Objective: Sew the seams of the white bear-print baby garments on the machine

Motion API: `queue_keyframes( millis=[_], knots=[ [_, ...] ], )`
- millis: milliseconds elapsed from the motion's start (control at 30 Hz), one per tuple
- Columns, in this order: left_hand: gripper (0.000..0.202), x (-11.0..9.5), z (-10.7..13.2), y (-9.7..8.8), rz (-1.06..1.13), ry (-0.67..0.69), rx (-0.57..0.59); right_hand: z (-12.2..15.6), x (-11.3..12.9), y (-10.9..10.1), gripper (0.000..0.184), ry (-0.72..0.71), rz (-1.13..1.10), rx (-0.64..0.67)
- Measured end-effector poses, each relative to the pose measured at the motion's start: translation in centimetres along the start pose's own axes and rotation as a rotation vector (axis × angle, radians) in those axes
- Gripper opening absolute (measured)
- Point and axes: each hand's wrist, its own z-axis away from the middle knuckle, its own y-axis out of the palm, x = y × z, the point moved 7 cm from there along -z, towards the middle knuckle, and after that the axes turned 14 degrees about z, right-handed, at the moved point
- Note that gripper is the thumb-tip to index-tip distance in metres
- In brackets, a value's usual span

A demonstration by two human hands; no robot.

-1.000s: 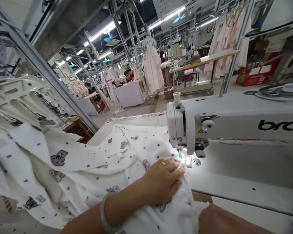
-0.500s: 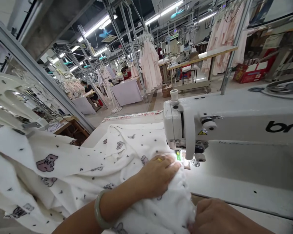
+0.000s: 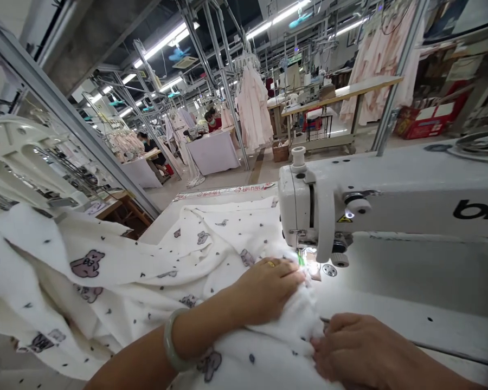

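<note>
White fabric printed with bears and dots lies under the head of the white sewing machine. My left hand, wearing a ring and a bangle, rests on it with fingers laid forward, close beside the lit needle area. A green part shows at the presser foot. Nearer to me, my right hand is closed on the fabric's right edge. A small dark tip sticks out by its fingers; what it belongs to is hidden.
The machine bed extends to the right. A metal post slants at the left beside another machine's white frame. Beyond are worktables, hanging pink garments, a red box and people working.
My right hand has come further into view, moving up along the fabric edge. My left hand stays near the needle. The whole view has shifted slightly.
</note>
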Motion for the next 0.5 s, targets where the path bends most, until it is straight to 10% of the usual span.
queue_keyframes(
  millis=[233,500],
  knots=[
    [0.022,1.0,-0.6,-1.5,0.002,-0.09,0.034,-0.5,-0.9,-0.5,0.046,-0.003,0.105,-0.02],
    [0.012,1.3,2.7,-1.0,-0.033,-0.586,-0.118,1.0,2.0,-1.1,0.048,-0.347,0.645,-0.165]
  ],
)
